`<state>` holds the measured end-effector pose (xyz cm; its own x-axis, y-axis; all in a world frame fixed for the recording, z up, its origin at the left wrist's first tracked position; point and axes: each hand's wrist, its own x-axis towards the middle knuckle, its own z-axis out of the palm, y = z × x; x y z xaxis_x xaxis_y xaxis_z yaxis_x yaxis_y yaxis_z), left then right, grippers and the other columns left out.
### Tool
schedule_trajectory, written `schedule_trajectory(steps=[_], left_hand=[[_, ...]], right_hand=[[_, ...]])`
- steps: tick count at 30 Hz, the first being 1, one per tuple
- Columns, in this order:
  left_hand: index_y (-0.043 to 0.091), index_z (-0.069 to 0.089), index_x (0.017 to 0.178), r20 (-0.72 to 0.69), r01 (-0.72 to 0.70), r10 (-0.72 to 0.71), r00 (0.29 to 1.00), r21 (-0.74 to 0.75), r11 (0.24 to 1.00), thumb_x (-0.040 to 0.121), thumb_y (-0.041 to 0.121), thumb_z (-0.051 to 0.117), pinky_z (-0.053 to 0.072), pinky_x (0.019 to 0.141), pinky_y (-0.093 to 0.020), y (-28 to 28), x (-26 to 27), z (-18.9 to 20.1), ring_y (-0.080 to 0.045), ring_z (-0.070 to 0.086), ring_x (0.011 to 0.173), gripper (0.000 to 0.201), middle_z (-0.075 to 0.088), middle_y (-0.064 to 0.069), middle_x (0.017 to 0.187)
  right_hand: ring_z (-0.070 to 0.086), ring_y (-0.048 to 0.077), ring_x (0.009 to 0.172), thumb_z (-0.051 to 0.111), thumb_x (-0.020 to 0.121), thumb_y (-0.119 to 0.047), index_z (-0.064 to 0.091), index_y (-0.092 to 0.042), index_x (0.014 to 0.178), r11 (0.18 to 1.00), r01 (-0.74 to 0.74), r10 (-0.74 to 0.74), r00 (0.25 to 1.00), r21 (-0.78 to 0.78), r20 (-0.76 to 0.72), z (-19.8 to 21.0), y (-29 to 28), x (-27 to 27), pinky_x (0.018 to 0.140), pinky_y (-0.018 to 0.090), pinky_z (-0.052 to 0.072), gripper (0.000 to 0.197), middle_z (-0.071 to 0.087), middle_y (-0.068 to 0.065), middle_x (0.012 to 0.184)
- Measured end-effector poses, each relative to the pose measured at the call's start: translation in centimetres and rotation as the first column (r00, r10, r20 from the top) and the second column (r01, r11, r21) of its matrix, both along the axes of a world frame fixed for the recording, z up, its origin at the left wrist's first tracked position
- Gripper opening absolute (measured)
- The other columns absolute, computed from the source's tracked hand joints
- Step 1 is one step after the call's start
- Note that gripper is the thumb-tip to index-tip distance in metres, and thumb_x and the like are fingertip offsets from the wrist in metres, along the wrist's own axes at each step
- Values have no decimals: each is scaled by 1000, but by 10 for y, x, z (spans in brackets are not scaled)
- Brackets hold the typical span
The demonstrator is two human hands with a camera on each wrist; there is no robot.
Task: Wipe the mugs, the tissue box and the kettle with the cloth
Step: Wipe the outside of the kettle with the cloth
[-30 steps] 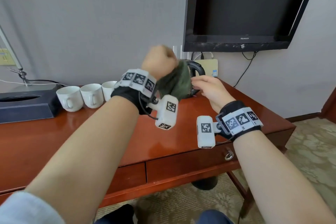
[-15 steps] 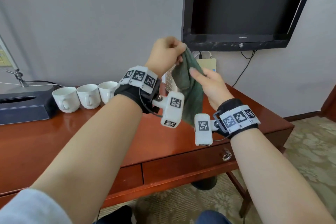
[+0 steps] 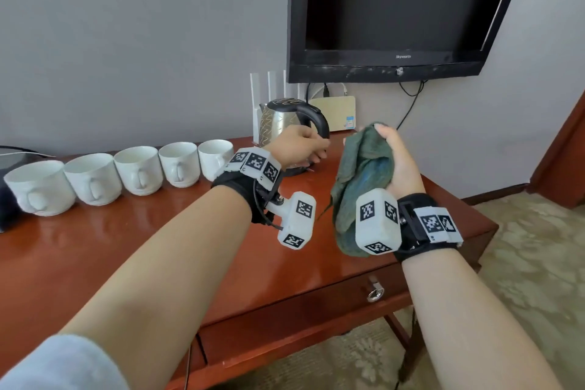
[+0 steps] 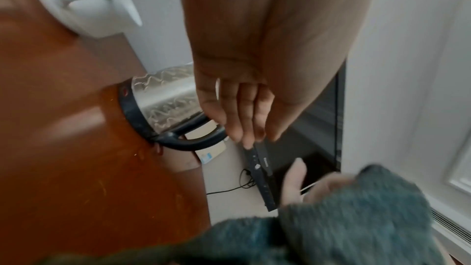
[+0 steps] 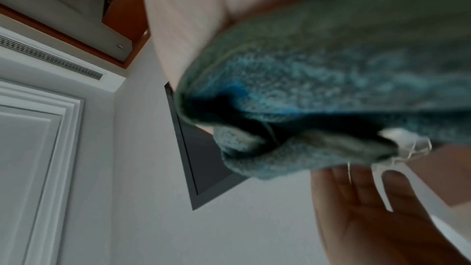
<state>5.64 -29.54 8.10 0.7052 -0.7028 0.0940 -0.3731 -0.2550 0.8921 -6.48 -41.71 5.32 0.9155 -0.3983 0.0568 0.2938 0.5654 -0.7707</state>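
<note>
My right hand (image 3: 390, 150) is raised above the desk (image 3: 164, 250) and grips a bunched green cloth (image 3: 361, 180), which fills the right wrist view (image 5: 318, 88). My left hand (image 3: 311, 152) holds nothing; its relaxed fingers (image 4: 248, 128) hover just in front of the black handle of the steel kettle (image 3: 281, 122), seen again in the left wrist view (image 4: 165, 98). Several white mugs (image 3: 136, 169) stand in a row left of the kettle. At the far left edge only a dark corner, perhaps the tissue box (image 3: 3, 209), shows.
A black TV (image 3: 395, 3) hangs on the wall above the kettle, with cables, a white router (image 3: 269, 89) and a beige box (image 3: 335, 114) behind it. The desk's right edge lies just right of my right hand. A drawer with a key (image 3: 375, 291) faces me.
My left hand has let go of the cloth and dropped toward the kettle handle. The right hand now holds the bunched cloth alone, lower and further right. My head has turned left.
</note>
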Motion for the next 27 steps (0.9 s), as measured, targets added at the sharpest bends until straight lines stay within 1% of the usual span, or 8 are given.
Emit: schedule_trajectory(steps=[3,6,8,11,13,16,22,27], left_hand=[[10,59,86,-87,-163,160,983,-38,986,96,14,57,45,51,-14,-24,27,-23,-9,52,60,11,58,0,71],[13,57,91,-161,-268,253,954,-78,960,95,13,56,46,58,-19,-47,47,-42,-12,50,63,4,54,-1,74],[12,57,111,-178,-268,244,953,-123,955,97,16,55,48,68,-22,-61,55,-49,-13,53,75,14,56,-2,87],[7,55,118,-254,-285,233,939,-189,940,99,19,53,43,95,-32,-81,64,-49,-19,51,98,23,54,-2,99],[7,56,114,-317,-298,220,923,-223,928,99,23,53,43,99,-36,-93,70,-45,-23,54,101,22,57,-4,96],[4,53,129,-337,-307,228,914,-206,929,92,39,57,43,93,-34,-109,83,-45,-24,56,103,51,60,-7,106],[2,56,123,-261,-321,271,927,-174,931,92,48,50,45,102,-44,-111,90,-54,-31,61,107,56,66,-14,114],[16,57,87,-221,-333,291,931,-188,924,103,36,39,45,101,-39,-76,62,-51,-28,62,99,32,65,-3,94]], right_hand=[[64,20,75,61,89,-42,56,-12,92,997,67,-70,987,-25,-142,-20,-26,18,67,32,55,30,62,14,89],[58,19,63,67,86,-41,54,-11,96,989,121,-139,949,-81,-284,-41,-45,43,56,29,50,34,55,8,75],[56,18,59,65,85,-44,59,-10,94,987,149,-158,924,-54,-348,-61,-56,57,54,28,48,36,57,7,71],[60,17,59,53,93,-44,65,-10,99,988,148,-122,930,50,-348,-88,-68,68,55,25,50,37,65,5,76],[64,17,59,50,96,-31,66,-9,97,993,112,-94,936,35,-339,-98,-74,69,55,25,53,28,70,4,79],[67,24,72,55,94,-18,61,-13,109,994,72,-97,937,-86,-336,-104,-79,73,66,34,55,17,70,9,92],[67,28,94,58,91,-4,58,-20,113,980,68,-116,958,-186,-263,-106,-84,73,87,47,52,27,69,10,104],[69,21,87,53,93,-1,54,-22,125,982,86,-125,964,-167,-236,-95,-75,59,79,41,55,38,69,4,104]])
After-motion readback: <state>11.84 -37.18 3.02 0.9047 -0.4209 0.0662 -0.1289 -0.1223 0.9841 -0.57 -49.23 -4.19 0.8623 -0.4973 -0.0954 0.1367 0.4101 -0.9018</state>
